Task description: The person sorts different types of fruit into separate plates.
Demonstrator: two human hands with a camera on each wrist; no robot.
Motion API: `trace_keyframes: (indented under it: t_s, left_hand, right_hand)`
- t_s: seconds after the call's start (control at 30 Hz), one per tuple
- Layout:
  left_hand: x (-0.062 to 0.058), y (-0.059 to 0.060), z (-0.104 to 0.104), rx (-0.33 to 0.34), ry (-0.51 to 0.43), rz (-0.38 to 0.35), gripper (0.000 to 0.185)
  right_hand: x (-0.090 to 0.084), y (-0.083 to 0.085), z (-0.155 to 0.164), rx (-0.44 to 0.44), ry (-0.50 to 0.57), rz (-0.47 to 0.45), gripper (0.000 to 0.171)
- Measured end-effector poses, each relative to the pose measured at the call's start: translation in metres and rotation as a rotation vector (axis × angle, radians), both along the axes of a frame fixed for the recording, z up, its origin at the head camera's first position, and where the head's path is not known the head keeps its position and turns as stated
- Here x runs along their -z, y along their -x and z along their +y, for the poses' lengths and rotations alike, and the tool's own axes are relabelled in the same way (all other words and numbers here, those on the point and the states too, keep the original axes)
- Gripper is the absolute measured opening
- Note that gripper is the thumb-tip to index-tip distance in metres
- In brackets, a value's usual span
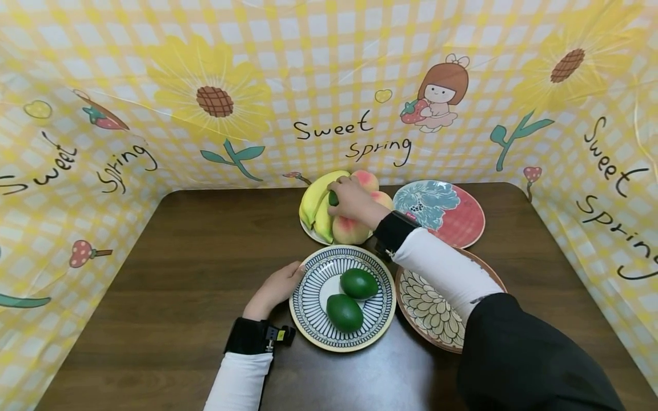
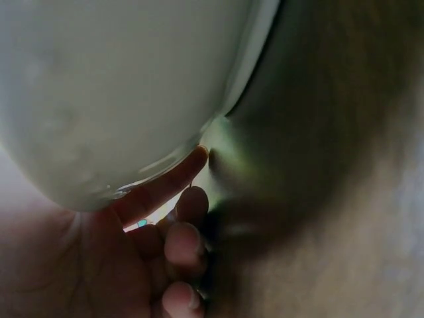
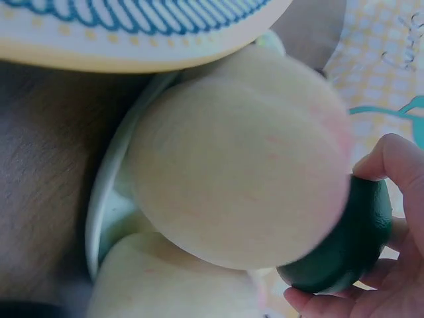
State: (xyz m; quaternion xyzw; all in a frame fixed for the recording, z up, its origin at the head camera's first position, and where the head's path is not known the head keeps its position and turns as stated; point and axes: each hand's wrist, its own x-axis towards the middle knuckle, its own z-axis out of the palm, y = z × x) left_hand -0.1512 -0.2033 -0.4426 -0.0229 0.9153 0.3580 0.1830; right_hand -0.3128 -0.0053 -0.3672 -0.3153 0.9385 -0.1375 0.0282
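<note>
Head view shows the right hand [image 1: 352, 200] curled around a dark green avocado [image 1: 333, 198], gripping it right on top of the fruit pile. The right wrist view makes it clearer: thumb and fingers [image 3: 397, 172] wrap the avocado [image 3: 341, 248], which is pressed up against a big peach [image 3: 238, 172]. Under that hand sits the white fruit plate [image 1: 311, 233], with bananas [image 1: 316, 200] just to its left and peaches [image 1: 349, 229] beneath the palm.

Closer to the person, the left hand [image 1: 272, 291] rests on the counter [image 1: 195, 257], fingers loosely curled and touching the left rim of the striped plate [image 1: 311, 297]; in the left wrist view the fingertips [image 2: 189, 165] sit under that rim. Two more avocados [image 1: 352, 297] lie in that plate. A brown patterned plate [image 1: 429, 311] sits under the right forearm, and a red-and-blue plate [image 1: 460, 220] is just right of the right hand.
</note>
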Motion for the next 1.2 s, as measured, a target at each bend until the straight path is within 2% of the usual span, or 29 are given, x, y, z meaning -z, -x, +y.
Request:
trace_keyframes:
  t_s: [0.17,0.57,0.77,1.2]
  left_hand:
    - [-0.001,0.001,-0.002,-0.001,0.007,-0.008,0.045]
    - [0.002,0.000,-0.004,0.010,0.013,0.014,0.041]
    - [0.003,-0.001,-0.003,0.011,0.001,0.016,0.039]
    - [0.003,0.003,-0.004,0.033,-0.009,0.046,0.041]
  right_hand:
    - [-0.009,-0.017,0.004,-0.056,0.012,0.057,0.055]
    - [-0.015,-0.052,0.007,-0.147,0.044,0.052,0.054]
    - [-0.018,-0.074,0.005,-0.210,0.037,0.055,0.053]
    - [-0.002,-0.111,-0.004,-0.390,-0.018,0.062,0.051]
